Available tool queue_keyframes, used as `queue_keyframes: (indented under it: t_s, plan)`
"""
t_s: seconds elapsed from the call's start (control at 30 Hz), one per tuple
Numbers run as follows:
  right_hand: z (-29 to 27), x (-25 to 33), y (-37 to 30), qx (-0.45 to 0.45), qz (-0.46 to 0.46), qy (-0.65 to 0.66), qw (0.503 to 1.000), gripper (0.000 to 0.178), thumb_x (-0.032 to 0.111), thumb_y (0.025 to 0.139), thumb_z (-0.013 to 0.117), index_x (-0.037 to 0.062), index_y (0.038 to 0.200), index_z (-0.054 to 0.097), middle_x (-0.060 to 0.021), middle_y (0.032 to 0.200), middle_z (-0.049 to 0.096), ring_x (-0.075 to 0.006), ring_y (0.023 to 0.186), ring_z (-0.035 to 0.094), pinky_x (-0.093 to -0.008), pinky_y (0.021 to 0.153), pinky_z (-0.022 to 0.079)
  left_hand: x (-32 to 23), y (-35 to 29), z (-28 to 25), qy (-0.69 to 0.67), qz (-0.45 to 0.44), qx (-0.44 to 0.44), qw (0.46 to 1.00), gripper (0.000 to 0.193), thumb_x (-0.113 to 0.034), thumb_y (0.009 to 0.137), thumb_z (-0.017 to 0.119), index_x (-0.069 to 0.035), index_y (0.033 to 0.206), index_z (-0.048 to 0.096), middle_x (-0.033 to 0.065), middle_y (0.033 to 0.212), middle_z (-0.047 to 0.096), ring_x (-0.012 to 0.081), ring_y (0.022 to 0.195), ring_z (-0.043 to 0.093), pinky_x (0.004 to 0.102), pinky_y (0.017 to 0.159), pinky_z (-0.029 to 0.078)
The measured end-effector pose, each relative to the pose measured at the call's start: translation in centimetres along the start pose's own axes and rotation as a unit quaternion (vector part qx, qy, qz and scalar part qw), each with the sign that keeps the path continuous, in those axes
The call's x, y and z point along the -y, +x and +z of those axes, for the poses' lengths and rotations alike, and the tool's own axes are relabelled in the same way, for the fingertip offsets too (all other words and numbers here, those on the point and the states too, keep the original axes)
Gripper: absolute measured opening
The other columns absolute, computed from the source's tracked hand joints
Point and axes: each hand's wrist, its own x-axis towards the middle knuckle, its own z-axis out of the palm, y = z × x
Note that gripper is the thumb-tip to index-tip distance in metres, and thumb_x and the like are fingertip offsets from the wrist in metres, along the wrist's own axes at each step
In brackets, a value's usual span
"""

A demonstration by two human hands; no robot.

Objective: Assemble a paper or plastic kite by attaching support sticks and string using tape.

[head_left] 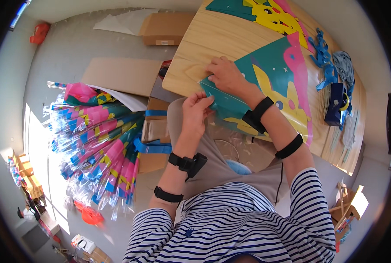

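Note:
A triangular green printed sheet (248,65), which looks like a kite sail, lies over the table's near edge. It carries a yellow cartoon figure and a pink border. My left hand (196,111) pinches its near left edge between thumb and fingers, just off the table. Farther up, by the sheet's left corner, my right hand (228,76) has its fingers bent and its thumb against the sheet. Part of that grip is hidden by the hand. A pale line, perhaps a rod or seam, runs along the sheet below my right hand.
Another printed sheet (265,13) lies at the far side of the wooden table (191,57). Blue ribbons (321,57), a dark blue tape dispenser (334,105) and thin rods are on the right. Several plastic-wrapped colourful bundles (103,144) fan out at left, beside cardboard boxes (121,72).

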Motion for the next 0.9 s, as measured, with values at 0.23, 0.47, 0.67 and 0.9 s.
queue_keyframes:
  t_s: [0.23,0.47,0.67,0.9]
  plan:
    - [-0.4,-0.2,0.3,0.060,0.031,-0.007,0.998,0.016,0.014,0.079,0.072,0.0127,0.093,0.066,-0.0072,0.102,0.060,-0.0307,0.105,0.055,-0.0474,0.089,0.043,-0.6,-0.2,-0.4,-0.040,-0.013,0.036,0.998,0.015,-0.010,0.089,0.070,-0.010,0.102,0.061,0.0007,0.093,0.068,0.0120,0.082,0.064,0.0323,0.082,0.050]
    - [-0.2,-0.5,0.2,0.065,0.026,-0.023,0.997,0.020,0.011,0.076,0.074,0.0145,0.093,0.064,-0.0056,0.102,0.059,-0.0289,0.107,0.055,-0.0471,0.089,0.042,-1.2,2.0,-0.4,0.064,-0.037,0.000,0.997,0.017,-0.010,0.090,0.069,-0.006,0.105,0.063,0.0012,0.092,0.068,0.0108,0.081,0.065,0.0277,0.076,0.052]
    - [-0.4,-1.1,0.6,0.066,0.033,0.064,0.995,0.017,0.013,0.078,0.072,0.0110,0.094,0.067,-0.0074,0.098,0.062,-0.0311,0.103,0.058,-0.0441,0.088,0.044,-0.4,2.4,-0.3,0.042,0.026,0.053,0.997,0.019,-0.007,0.090,0.068,-0.001,0.107,0.065,0.0016,0.092,0.068,0.0080,0.082,0.064,0.0236,0.074,0.052]
    - [-2.9,-2.5,0.1,0.151,0.103,0.333,0.925,0.021,0.023,0.095,0.063,0.0037,0.101,0.070,-0.0048,0.096,0.069,-0.0214,0.095,0.061,-0.0314,0.084,0.047,-0.8,-0.5,1.6,-0.003,0.048,0.116,0.992,0.025,-0.004,0.092,0.065,-0.001,0.117,0.065,0.0015,0.099,0.069,0.0065,0.089,0.063,0.0227,0.082,0.050]
